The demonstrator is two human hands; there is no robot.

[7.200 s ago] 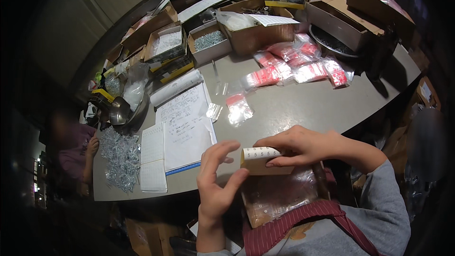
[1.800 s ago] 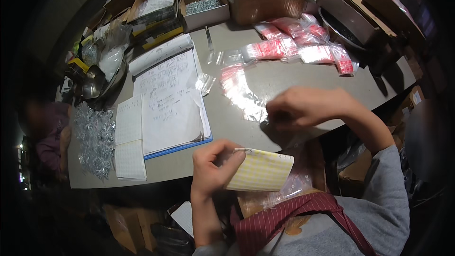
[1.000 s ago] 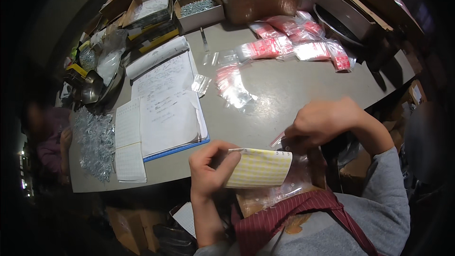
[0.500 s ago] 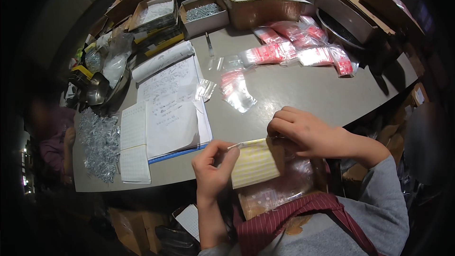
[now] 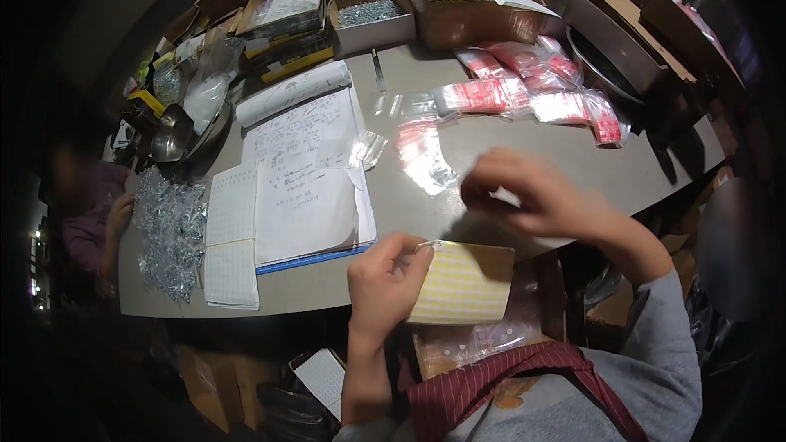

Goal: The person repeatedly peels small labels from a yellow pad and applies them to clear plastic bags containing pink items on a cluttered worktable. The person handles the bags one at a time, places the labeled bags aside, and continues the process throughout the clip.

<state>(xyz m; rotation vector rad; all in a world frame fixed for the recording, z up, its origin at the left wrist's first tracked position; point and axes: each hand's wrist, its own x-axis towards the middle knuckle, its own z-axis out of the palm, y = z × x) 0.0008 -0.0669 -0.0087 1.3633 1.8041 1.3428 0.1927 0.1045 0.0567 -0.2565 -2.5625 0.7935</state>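
Note:
My left hand pinches the upper left corner of a yellow-and-white sheet of small labels, held at the table's near edge. My right hand is lifted off the sheet, over the near edge of the table. Its fingers are curled together and slightly blurred; whatever may be in them cannot be made out. Just beyond it lies a fan of small clear zip bags with red print. Below the sheet, on my lap, is a box with clear plastic bags in it.
An open notebook and a banded stack of printed sheets lie left, beside a heap of bagged metal parts. Red-printed bags, a pen and a box of screws are farther back. Another person's hand rests at far left.
My right hand has let go of the label sheet and moved up, away from it. The sheet now hangs from my left hand alone. The whole view has shifted slightly.

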